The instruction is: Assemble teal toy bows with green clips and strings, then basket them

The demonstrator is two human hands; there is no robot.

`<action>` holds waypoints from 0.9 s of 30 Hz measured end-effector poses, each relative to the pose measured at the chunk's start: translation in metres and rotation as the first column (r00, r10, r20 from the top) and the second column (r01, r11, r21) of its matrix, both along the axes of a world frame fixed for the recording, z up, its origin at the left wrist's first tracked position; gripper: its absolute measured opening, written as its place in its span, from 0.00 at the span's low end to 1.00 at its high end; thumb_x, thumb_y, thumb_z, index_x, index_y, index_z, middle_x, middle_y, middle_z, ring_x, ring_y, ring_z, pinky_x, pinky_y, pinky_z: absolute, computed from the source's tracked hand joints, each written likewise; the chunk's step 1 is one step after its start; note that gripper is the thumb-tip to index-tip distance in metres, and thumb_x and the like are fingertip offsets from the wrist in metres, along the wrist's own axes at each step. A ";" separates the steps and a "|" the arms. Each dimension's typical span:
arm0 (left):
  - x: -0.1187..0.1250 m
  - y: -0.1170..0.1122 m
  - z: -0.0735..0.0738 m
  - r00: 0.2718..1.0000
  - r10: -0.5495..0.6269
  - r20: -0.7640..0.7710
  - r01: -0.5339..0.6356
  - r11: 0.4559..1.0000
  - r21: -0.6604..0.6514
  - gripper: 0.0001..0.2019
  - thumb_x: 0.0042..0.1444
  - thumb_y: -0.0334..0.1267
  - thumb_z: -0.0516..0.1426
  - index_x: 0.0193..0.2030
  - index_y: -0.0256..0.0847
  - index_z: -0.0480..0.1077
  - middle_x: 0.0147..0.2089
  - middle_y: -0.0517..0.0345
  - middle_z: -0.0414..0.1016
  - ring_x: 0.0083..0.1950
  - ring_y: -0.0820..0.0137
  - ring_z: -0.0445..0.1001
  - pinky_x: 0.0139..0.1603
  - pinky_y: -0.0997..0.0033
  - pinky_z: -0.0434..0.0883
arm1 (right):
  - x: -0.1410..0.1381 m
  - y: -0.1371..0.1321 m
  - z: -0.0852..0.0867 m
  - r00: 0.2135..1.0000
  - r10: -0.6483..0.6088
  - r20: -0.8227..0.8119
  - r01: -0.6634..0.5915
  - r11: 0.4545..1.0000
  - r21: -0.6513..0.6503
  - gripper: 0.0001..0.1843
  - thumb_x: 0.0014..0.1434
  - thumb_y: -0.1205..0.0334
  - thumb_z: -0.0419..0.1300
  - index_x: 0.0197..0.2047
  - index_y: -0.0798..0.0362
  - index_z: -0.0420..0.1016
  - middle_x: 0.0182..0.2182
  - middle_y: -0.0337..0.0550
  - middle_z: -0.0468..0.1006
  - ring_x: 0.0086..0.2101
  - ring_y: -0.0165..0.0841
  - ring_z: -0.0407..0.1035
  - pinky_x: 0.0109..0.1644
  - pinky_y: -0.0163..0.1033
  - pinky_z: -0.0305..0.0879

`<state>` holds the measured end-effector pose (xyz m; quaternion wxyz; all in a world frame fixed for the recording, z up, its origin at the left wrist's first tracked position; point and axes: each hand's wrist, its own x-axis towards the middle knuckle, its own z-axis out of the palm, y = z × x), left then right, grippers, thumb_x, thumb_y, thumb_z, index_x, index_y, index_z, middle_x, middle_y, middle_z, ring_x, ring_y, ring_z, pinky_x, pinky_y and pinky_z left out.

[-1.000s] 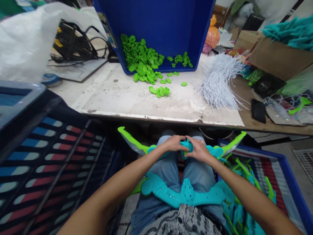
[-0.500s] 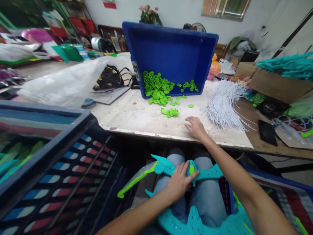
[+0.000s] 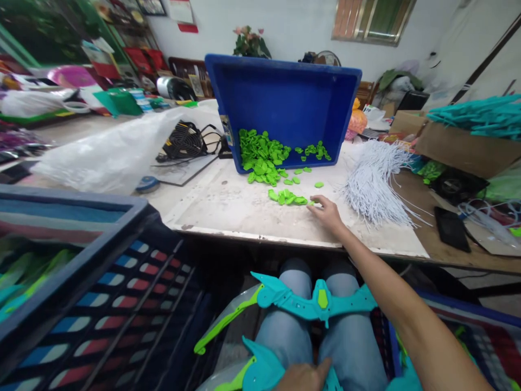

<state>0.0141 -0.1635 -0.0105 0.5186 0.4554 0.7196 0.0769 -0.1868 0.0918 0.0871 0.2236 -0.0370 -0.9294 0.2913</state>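
My right hand (image 3: 326, 213) is over the table's front, thumb and fingers pinched on a small green plastic piece at the end of a short row of green pieces (image 3: 287, 197). On my lap lies a turquoise bow-shaped plastic part (image 3: 299, 304) with a green limb at its left end. A green hexagonal piece (image 3: 323, 298) is set in its middle. Closer to me is a second turquoise bow-shaped part (image 3: 262, 373). My left hand (image 3: 303, 377) is closed over it at the bottom edge, partly out of view and blurred.
A blue bin (image 3: 285, 81) lies tipped toward me on the table (image 3: 228, 212), with green pieces spilling out. White ties (image 3: 374, 184) are heaped at right, near a dark phone (image 3: 451, 228). A dark blue crate (image 3: 134, 209) stands at left, a box of turquoise parts (image 3: 468, 149) at far right.
My left hand has left the middle of the upper bow-shaped part and moved down to the nearer one. My right hand now pinches a green piece at the row. The view has tilted slightly up.
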 end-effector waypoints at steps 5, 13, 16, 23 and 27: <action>-0.026 0.009 0.054 0.950 0.311 0.012 -0.310 0.945 0.104 0.34 0.44 0.47 0.61 0.60 0.41 0.63 0.54 0.44 0.72 0.54 0.50 0.71 0.53 0.54 0.68 | 0.073 0.032 -0.009 0.998 0.069 0.001 -0.069 0.998 0.000 0.04 0.53 0.64 0.61 0.35 0.52 0.74 0.41 0.45 0.78 0.43 0.38 0.71 0.50 0.44 0.65; -0.053 0.022 0.045 0.928 0.324 0.187 -0.362 0.903 0.233 0.18 0.49 0.44 0.58 0.45 0.38 0.67 0.48 0.50 0.73 0.48 0.59 0.70 0.51 0.61 0.66 | 0.083 0.025 0.005 0.980 -0.157 0.126 0.119 0.957 0.264 0.03 0.55 0.63 0.62 0.34 0.51 0.77 0.38 0.47 0.76 0.44 0.45 0.66 0.51 0.53 0.60; -0.056 0.018 0.041 0.902 0.275 0.333 -0.373 0.885 0.280 0.13 0.54 0.45 0.53 0.38 0.37 0.67 0.42 0.53 0.72 0.43 0.63 0.69 0.45 0.66 0.66 | 0.103 0.009 0.012 0.989 -0.103 0.101 0.085 0.982 0.167 0.08 0.56 0.64 0.60 0.40 0.53 0.76 0.40 0.48 0.77 0.44 0.44 0.67 0.51 0.51 0.62; -0.062 0.019 0.030 0.736 0.412 0.537 -0.513 0.857 0.045 0.22 0.48 0.58 0.57 0.35 0.37 0.66 0.31 0.60 0.66 0.32 0.70 0.62 0.33 0.72 0.61 | 0.255 -0.060 -0.017 0.929 0.358 0.093 -0.349 0.931 -0.105 0.12 0.64 0.57 0.55 0.49 0.49 0.72 0.47 0.46 0.76 0.48 0.39 0.69 0.52 0.48 0.67; -0.063 0.023 0.028 0.711 0.415 0.567 -0.494 0.869 -0.016 0.26 0.43 0.63 0.58 0.29 0.38 0.64 0.23 0.66 0.57 0.26 0.74 0.55 0.27 0.73 0.54 | 0.307 -0.095 -0.052 0.940 0.337 0.057 -0.333 0.941 -0.064 0.11 0.64 0.63 0.55 0.49 0.51 0.72 0.48 0.49 0.76 0.46 0.40 0.69 0.48 0.49 0.69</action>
